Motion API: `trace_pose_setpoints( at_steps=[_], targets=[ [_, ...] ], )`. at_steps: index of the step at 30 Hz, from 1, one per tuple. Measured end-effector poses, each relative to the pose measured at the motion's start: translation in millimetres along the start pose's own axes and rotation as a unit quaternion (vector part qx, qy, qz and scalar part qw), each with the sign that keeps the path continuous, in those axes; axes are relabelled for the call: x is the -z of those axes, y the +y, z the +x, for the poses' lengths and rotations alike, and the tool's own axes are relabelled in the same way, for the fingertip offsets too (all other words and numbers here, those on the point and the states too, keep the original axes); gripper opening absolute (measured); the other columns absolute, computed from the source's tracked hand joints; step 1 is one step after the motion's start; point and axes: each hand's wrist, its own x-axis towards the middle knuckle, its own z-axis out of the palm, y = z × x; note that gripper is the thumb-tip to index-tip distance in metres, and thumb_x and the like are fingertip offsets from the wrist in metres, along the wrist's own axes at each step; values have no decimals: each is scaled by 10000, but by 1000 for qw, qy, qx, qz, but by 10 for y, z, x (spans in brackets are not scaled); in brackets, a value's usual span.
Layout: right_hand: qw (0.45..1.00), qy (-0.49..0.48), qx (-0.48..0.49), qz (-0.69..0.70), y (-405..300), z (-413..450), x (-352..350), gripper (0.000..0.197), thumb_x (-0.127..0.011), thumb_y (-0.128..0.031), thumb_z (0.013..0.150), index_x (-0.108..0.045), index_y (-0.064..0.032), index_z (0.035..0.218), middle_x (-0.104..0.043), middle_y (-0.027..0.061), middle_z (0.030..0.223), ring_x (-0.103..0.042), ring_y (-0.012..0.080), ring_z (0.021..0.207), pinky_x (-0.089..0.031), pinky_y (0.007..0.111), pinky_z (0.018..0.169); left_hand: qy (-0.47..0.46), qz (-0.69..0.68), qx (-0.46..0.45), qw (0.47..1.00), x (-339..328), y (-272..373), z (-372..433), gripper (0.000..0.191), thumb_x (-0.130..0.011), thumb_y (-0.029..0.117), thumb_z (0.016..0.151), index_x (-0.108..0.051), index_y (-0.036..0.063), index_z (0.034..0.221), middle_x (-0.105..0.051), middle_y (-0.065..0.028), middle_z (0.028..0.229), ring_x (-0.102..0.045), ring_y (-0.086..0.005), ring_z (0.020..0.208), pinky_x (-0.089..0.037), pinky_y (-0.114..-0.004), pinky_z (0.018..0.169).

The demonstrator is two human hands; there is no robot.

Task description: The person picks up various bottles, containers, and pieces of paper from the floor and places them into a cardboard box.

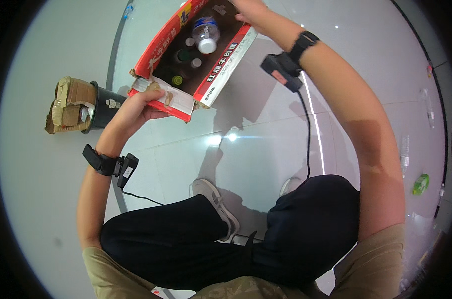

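A red and white cardboard box (226, 63) with torn edges is held off the floor, its opening facing me. My left hand (142, 106) grips the near end, thumb on the inner side of the flap. At the far right end, my right hand (253, 13) holds the box's wall; its fingers are partly cut off by the picture's top edge. Inside the box is a transparent plastic bottle (206, 35) with a blue label and white cap. Deeper in the dark interior show a yellow-green cap (177, 80), a pale cap (196, 62) and a dark green bottle (184, 55).
A black bin (108, 106) stuffed with folded cardboard (73, 104) stands left by the wall. Plastic bottles (405, 155) and a green package (421, 184) lie on the tiled floor (181, 153) at right. A small bottle (128, 11) lies far left. Cables hang from both wrist devices.
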Motion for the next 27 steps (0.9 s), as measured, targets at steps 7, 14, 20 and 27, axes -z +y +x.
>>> trace_pose_setpoints(
  at_steps=[7, 14, 20, 27],
  targets=[
    [973, 39, 129, -190, -18, -749, 891, 251, -499, -133, 752, -555, 38, 926, -607, 111, 704, -591, 207, 671, -467, 293, 632, -6, 17, -17, 1000, 106, -46, 11, 283, -508, 114, 818, -426, -59, 1025, -558, -150, 952, -606, -208, 808, -517, -298, 732],
    [771, -223, 275, -529, -507, -1225, -219, 242, -493, -187, 762, -549, -47, 951, -525, 121, 921, -523, 289, 883, -428, 374, 754, -73, 97, -28, 992, 149, 38, 10, 331, -564, 149, 810, -438, 13, 1085, -554, -78, 986, -564, -178, 891, -479, -311, 772],
    [670, -313, 244, -627, 167, -707, -723, 499, -548, -339, 758, -449, -137, 1203, -449, 95, 1227, -463, 289, 1083, -389, 430, 873, -92, 216, -16, 972, -149, 153, -149, 411, -624, 173, 765, -437, 24, 1099, -542, -45, 957, -509, -142, 882, -416, -293, 787],
    [639, -308, 170, -684, 748, -616, -547, 312, -588, -161, 727, -584, -112, 1036, -539, 105, 1107, -543, 306, 961, -468, 407, 753, -45, 213, -9, 976, 52, -98, -137, 497, -640, 113, 742, -376, 37, 1157, -509, -36, 986, -488, -156, 927, -392, -303, 835]
  ],
)
